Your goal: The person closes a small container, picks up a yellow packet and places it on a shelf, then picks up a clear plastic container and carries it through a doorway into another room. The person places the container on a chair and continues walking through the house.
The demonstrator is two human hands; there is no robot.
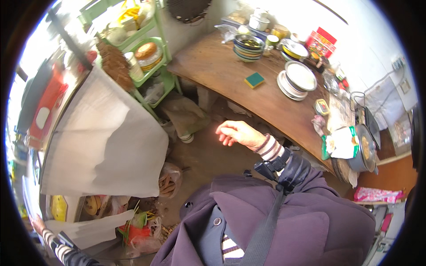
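My right hand (pixel 239 134) hangs in the air short of the wooden table's front edge. Its fingers are loosely bent and a little apart, with nothing in them. On the table, a green and yellow sponge (pixel 254 80) lies nearest to that hand. A stack of bowls (pixel 247 48) stands behind it. White plates and a bowl (pixel 300 80) are piled to its right. At the far lower left, my left hand (pixel 39 225) reaches beside the curtained counter, close to a pale, overexposed surface. Glare and the picture's rim hide its fingers.
A white cloth (pixel 106 137) hangs down the counter's front. A green shelf rack (pixel 148 66) with jars stands at the table's left end. Bags of vegetables (pixel 138 228) and sticks (pixel 168 181) sit on the floor. A grey pot (pixel 364 153) stands at right.
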